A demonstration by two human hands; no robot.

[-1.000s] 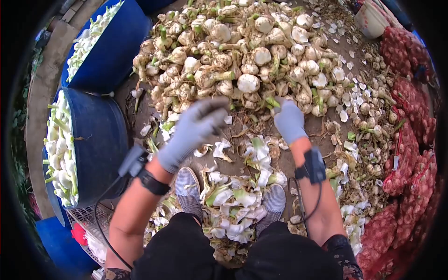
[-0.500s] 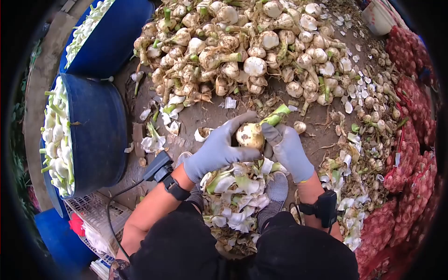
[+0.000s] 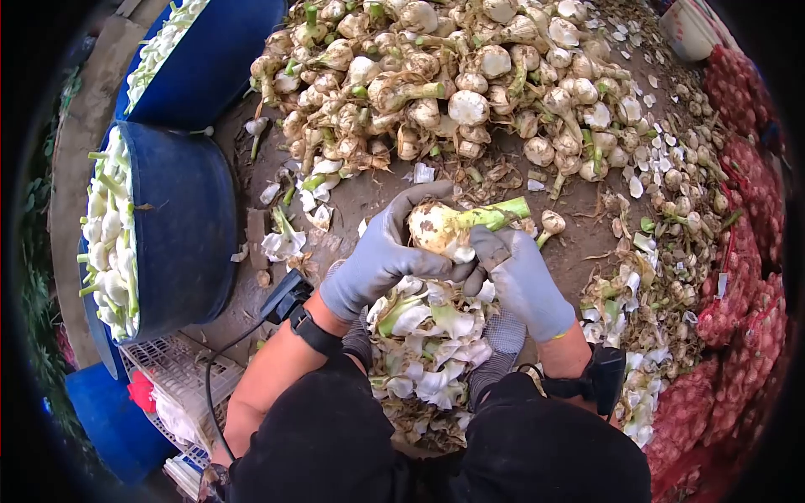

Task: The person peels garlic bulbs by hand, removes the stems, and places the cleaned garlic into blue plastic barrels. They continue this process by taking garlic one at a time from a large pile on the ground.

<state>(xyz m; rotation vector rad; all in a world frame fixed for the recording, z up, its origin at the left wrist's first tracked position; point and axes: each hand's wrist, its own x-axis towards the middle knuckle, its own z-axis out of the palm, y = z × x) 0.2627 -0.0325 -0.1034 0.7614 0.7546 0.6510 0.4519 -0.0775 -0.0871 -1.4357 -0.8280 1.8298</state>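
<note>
So our left fingers [image 3: 401, 252] are curled round a garlic bulb [image 3: 432, 226], right fingers [image 3: 490, 249] pinching just under its stem [image 3: 501, 213], and it looks light and firm with flaky skin, so we'd grip the round part.

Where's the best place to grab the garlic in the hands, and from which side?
Probably the green stem, from its cut end on the picture's right: it sticks out long and bare, while the left hand cups the round bulb.
</note>
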